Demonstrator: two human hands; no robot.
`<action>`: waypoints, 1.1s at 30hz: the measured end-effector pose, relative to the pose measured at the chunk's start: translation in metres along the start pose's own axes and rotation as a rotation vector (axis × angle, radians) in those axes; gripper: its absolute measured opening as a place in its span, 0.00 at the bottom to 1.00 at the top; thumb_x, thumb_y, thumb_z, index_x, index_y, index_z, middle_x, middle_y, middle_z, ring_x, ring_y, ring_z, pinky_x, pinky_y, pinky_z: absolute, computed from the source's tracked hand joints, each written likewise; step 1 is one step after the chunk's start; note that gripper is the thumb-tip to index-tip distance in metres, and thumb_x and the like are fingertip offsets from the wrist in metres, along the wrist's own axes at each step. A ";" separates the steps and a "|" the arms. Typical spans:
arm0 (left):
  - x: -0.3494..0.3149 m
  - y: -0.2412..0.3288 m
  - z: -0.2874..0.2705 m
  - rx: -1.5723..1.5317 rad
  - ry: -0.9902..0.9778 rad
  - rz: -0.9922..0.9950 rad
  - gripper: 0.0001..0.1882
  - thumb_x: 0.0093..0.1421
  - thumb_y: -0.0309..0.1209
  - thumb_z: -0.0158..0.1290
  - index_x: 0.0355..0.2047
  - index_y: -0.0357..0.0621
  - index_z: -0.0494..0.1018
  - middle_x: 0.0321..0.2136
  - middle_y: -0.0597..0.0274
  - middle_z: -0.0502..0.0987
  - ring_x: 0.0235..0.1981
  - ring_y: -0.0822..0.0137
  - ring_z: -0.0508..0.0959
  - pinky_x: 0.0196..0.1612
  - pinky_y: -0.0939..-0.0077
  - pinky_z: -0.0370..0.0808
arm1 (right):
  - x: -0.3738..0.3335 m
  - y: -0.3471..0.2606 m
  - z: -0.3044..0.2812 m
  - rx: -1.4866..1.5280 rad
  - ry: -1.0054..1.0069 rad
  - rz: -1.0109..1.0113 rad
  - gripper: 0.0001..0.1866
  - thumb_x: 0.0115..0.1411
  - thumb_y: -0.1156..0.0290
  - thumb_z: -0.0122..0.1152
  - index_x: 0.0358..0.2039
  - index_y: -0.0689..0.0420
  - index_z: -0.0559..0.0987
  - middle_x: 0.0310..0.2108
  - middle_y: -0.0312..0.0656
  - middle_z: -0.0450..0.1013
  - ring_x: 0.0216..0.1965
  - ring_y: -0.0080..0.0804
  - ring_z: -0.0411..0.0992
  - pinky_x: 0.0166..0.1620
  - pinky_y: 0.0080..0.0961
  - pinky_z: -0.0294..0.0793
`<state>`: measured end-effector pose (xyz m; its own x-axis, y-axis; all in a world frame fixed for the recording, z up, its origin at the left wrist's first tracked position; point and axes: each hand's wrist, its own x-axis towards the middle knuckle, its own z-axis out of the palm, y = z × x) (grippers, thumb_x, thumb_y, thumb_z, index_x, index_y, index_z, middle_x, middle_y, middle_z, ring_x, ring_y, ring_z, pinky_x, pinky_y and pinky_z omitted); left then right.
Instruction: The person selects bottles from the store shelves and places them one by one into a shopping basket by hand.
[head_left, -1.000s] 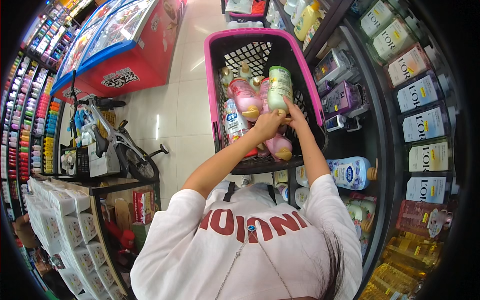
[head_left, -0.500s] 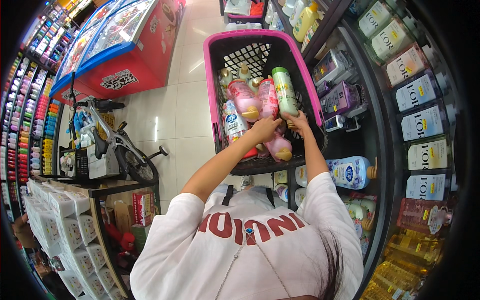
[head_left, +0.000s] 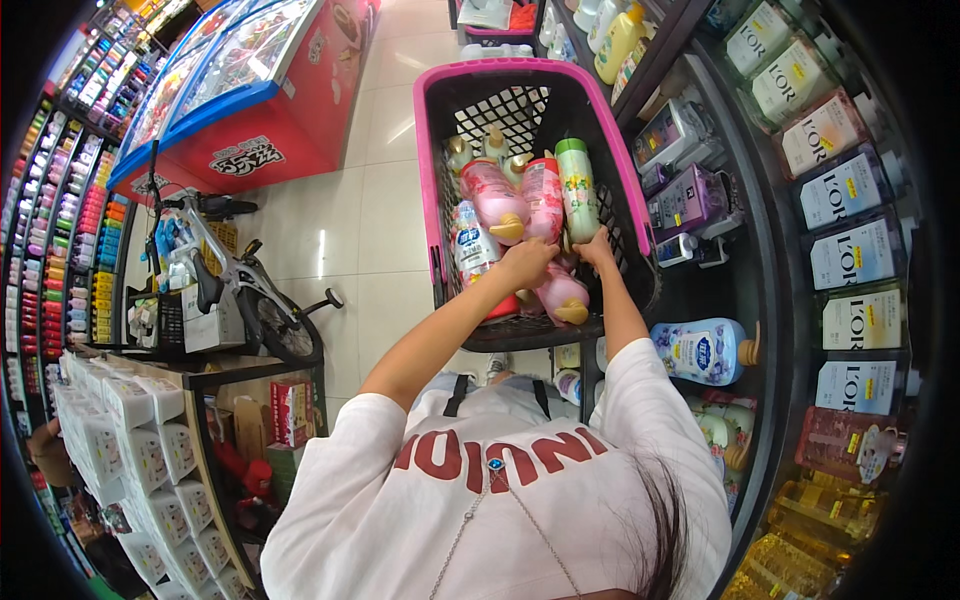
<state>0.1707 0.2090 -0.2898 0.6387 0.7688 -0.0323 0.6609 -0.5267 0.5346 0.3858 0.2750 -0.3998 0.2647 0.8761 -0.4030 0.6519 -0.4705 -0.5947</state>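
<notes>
A deep black basket (head_left: 440, 190) with a pink rim holds several pump bottles. My right hand (head_left: 592, 250) grips the lower end of a pale green bottle (head_left: 575, 195), which lies along the basket's right side, its dark green end pointing away from me. Beside it my left hand (head_left: 528, 264) is closed on a pink bottle (head_left: 556, 292) with a gold pump top; my fingers are partly hidden. Two more pink bottles, one a rounded pink bottle (head_left: 490, 190) and one a slimmer pink bottle (head_left: 542, 195), lie just beyond. Along the left wall leans a white bottle (head_left: 472, 245) with a blue label.
Shelves of large bottles (head_left: 840, 190) rise close on my right, with a blue bottle (head_left: 700, 350) lying by my right elbow. Left of the aisle stand a red freezer (head_left: 270, 140), a bicycle (head_left: 235, 270) and stacked white packs (head_left: 130, 410). Another basket (head_left: 495, 35) stands farther ahead.
The green bottle, held in my right hand, has straightened a little and sits slightly farther right. My left hand keeps its place among the pink bottles. The whole view has shifted slightly.
</notes>
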 end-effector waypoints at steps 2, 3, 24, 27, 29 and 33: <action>0.000 0.002 0.000 -0.007 -0.015 -0.006 0.26 0.44 0.31 0.59 0.46 0.42 0.67 0.42 0.49 0.70 0.42 0.49 0.73 0.44 0.60 0.72 | 0.002 0.005 -0.003 -0.013 0.000 0.000 0.47 0.38 0.67 0.71 0.53 0.64 0.52 0.46 0.63 0.67 0.49 0.54 0.67 0.52 0.36 0.66; 0.000 0.004 0.000 -0.008 -0.018 -0.001 0.26 0.44 0.31 0.59 0.46 0.42 0.67 0.42 0.49 0.70 0.42 0.49 0.73 0.44 0.60 0.72 | 0.002 0.008 -0.004 -0.027 -0.001 -0.002 0.45 0.39 0.68 0.70 0.53 0.64 0.52 0.45 0.63 0.68 0.49 0.55 0.66 0.52 0.37 0.66; -0.047 0.053 -0.067 -0.280 0.001 0.159 0.21 0.47 0.30 0.59 0.41 0.36 0.71 0.33 0.49 0.76 0.35 0.53 0.77 0.40 0.68 0.73 | -0.201 -0.043 -0.081 0.504 0.063 -0.454 0.20 0.52 0.70 0.62 0.46 0.59 0.72 0.35 0.46 0.75 0.39 0.28 0.74 0.41 0.21 0.72; -0.066 0.085 -0.081 -0.497 -0.070 0.261 0.18 0.50 0.28 0.57 0.42 0.36 0.72 0.36 0.52 0.76 0.37 0.59 0.77 0.40 0.72 0.74 | -0.290 -0.033 -0.091 0.777 0.039 -0.298 0.16 0.56 0.73 0.59 0.45 0.62 0.72 0.37 0.42 0.74 0.37 0.23 0.72 0.40 0.19 0.72; -0.068 0.098 -0.073 -0.671 -0.169 0.321 0.17 0.52 0.27 0.56 0.43 0.34 0.72 0.39 0.54 0.75 0.38 0.63 0.77 0.41 0.74 0.75 | -0.337 -0.012 -0.086 0.880 0.102 -0.210 0.17 0.56 0.72 0.59 0.46 0.61 0.72 0.38 0.41 0.74 0.37 0.22 0.72 0.40 0.18 0.71; -0.071 0.147 -0.055 -0.620 -0.312 0.458 0.19 0.52 0.29 0.57 0.43 0.34 0.71 0.39 0.52 0.76 0.40 0.61 0.77 0.41 0.71 0.75 | -0.414 0.042 -0.067 0.863 0.279 -0.050 0.17 0.56 0.71 0.59 0.46 0.59 0.72 0.38 0.40 0.74 0.38 0.22 0.71 0.42 0.19 0.70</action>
<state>0.2014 0.0971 -0.1628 0.9319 0.3430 0.1182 0.0300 -0.3975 0.9171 0.3507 -0.1003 -0.2113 0.4864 0.8385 -0.2458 -0.0613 -0.2479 -0.9669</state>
